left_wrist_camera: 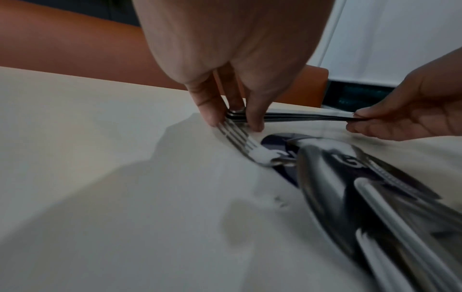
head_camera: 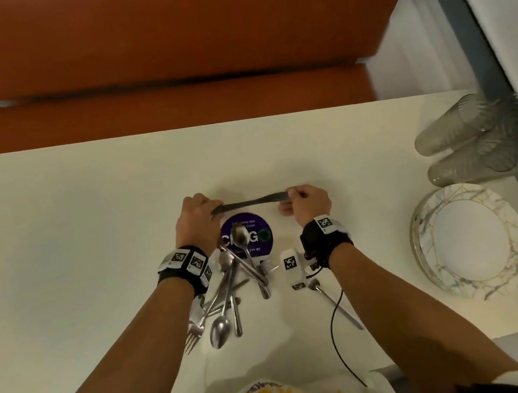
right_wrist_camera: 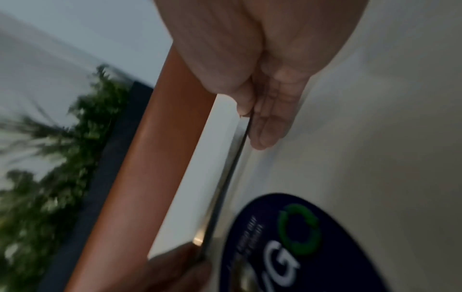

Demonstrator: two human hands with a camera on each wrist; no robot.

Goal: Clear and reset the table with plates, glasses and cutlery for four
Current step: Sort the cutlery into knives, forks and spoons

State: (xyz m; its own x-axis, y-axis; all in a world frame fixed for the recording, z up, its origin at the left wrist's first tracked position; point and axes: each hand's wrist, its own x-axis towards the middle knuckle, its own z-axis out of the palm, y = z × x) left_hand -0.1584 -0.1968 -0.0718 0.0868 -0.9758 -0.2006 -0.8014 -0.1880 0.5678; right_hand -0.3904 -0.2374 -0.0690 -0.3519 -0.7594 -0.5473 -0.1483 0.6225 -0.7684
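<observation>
A thin stack of metal cutlery (head_camera: 248,202) hangs level just above the white table (head_camera: 73,261). My left hand (head_camera: 215,211) pinches its left end, and my right hand (head_camera: 290,196) pinches the right end between thumb and fingers. The left wrist view shows the stacked pieces (left_wrist_camera: 300,116) running from my left fingertips (left_wrist_camera: 255,122) to the right hand (left_wrist_camera: 360,118), with a fork's tines (left_wrist_camera: 235,134) beside the left fingertips. In the right wrist view the stack (right_wrist_camera: 225,187) appears edge-on. A loose pile of spoons and forks (head_camera: 229,294) lies between my wrists.
A single fork (head_camera: 334,307) lies under my right forearm. Stacked marbled plates (head_camera: 429,236) sit at the right, with several clear glasses (head_camera: 467,140) on their sides beyond them. A round purple sticker (head_camera: 256,231) marks the table. An orange bench (head_camera: 156,42) runs along the far edge.
</observation>
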